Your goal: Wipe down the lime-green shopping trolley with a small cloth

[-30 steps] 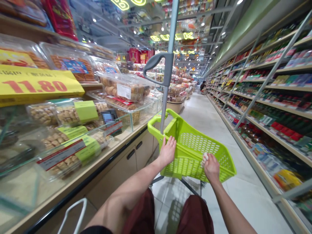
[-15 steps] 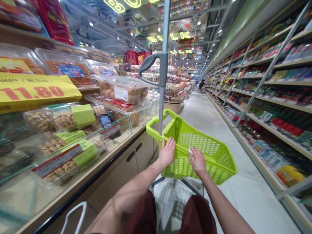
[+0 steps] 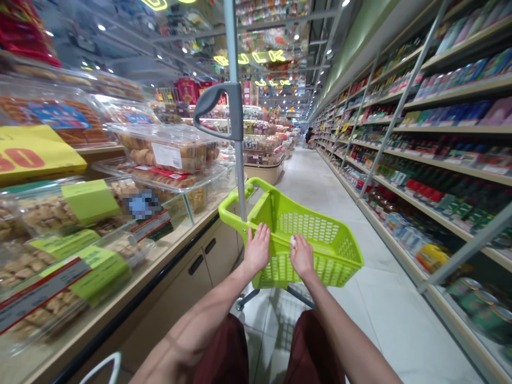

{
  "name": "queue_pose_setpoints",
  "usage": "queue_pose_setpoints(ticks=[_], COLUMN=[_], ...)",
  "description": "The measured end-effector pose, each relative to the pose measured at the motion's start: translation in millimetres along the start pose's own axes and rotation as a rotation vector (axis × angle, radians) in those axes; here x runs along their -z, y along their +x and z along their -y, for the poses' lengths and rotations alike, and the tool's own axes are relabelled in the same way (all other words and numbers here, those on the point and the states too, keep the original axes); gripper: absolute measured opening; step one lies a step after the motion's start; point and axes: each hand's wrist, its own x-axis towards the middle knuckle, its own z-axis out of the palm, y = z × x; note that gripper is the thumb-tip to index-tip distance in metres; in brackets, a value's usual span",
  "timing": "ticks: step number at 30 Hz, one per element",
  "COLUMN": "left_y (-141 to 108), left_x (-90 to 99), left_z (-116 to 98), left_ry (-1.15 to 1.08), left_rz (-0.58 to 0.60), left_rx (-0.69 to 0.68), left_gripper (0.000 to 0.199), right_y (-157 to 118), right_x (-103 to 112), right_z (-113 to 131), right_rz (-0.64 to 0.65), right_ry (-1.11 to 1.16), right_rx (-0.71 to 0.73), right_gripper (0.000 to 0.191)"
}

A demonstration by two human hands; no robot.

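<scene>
A bright green plastic shopping cart [image 3: 320, 226] with perforated basket walls stands in front of me. My left hand [image 3: 257, 248] lies on the near side of its basket, close to the handle end, fingers stretched out. Further along the same side, my right hand [image 3: 303, 257] is closed around a crumpled white tissue [image 3: 293, 241]. Only a small bit of the tissue shows past my fingers, against the basket's upper edge. A grey pole [image 3: 239, 170] with a grey loop handle [image 3: 212, 112] rises in front of the cart's handle end.
On the left runs a display counter [image 3: 176, 240] with clear boxes of pastries [image 3: 164, 149] and price tags. Tall stocked shelves [image 3: 420, 144] line the right side. Between them a tiled aisle [image 3: 298, 170] leads away, with a person [image 3: 309, 136] far down it.
My view has turned to the right, so the cart, counter and pole appear further left. My right hand covers more of the tissue; my left hand keeps its place on the basket.
</scene>
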Motion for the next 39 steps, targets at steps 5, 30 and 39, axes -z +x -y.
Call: queue_pose_setpoints(ticks=[5,30,39], left_y=[-0.5,42.2,30.6], left_x=[11.4,-15.7,12.6], left_z=[-11.6,-82.8,-12.1], left_ry=[-0.058,-0.099,-0.004], left_rz=[-0.033,-0.021,-0.067], left_rx=[-0.010,-0.143,-0.053], left_gripper=[0.063,0.024,0.033], right_y=[7.0,-28.4,-31.7], right_x=[0.9,25.5,24.7], right_z=[20.2,-38.4,-37.2], right_rz=[-0.092,0.009,0.053], right_ry=[0.180,-0.087,-0.120], right_rx=[-0.029,-0.061,-0.063], right_gripper=[0.037,0.050,0.046])
